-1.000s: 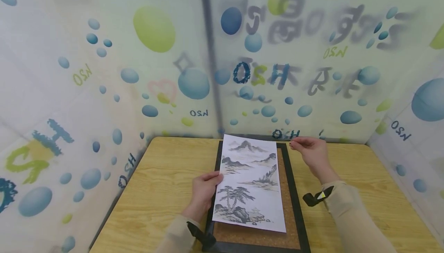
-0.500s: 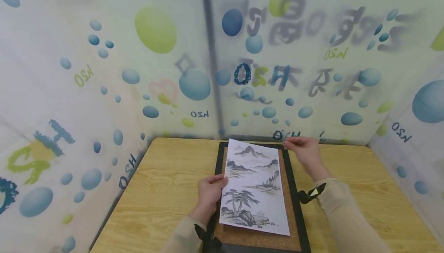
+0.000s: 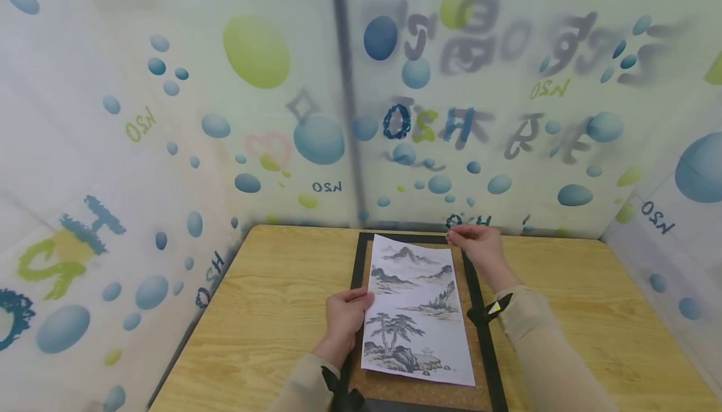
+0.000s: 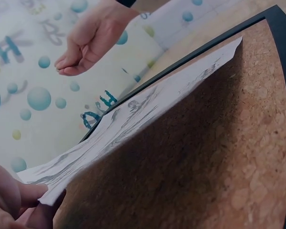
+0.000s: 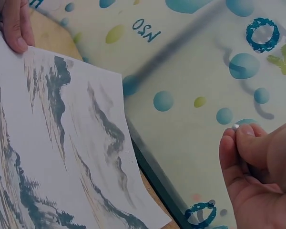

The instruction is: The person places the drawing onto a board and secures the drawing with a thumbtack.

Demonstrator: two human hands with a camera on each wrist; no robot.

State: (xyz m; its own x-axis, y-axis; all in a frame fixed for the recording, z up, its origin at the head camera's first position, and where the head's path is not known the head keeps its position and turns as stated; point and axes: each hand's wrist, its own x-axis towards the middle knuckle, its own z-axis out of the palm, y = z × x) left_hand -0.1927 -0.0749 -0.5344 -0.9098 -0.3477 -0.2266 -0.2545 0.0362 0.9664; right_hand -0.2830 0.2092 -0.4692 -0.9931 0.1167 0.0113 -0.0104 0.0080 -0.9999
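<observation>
A white sheet of paper [image 3: 417, 311] printed with an ink landscape of mountains and pines lies over a black-framed cork board [image 3: 389, 390]. My left hand [image 3: 346, 318] pinches its left edge between thumb and fingers. In the left wrist view the sheet [image 4: 148, 105] slants up from the cork, with shadow beneath it. At the top right of the frame, my right hand [image 3: 482, 252] is raised above the board. Its thumb and finger pinch a small shiny tack [image 5: 236, 127], mostly hidden by the fingertips. That hand is apart from the paper.
The board lies on a light wooden table [image 3: 271, 286], near its back edge. Behind and at both sides hangs a pale curtain [image 3: 271, 167] with blue and green dots and lettering.
The paper has come down and slightly right, more squarely within the board's frame, with my left hand on its edge. My right hand has moved left toward the paper's top right corner.
</observation>
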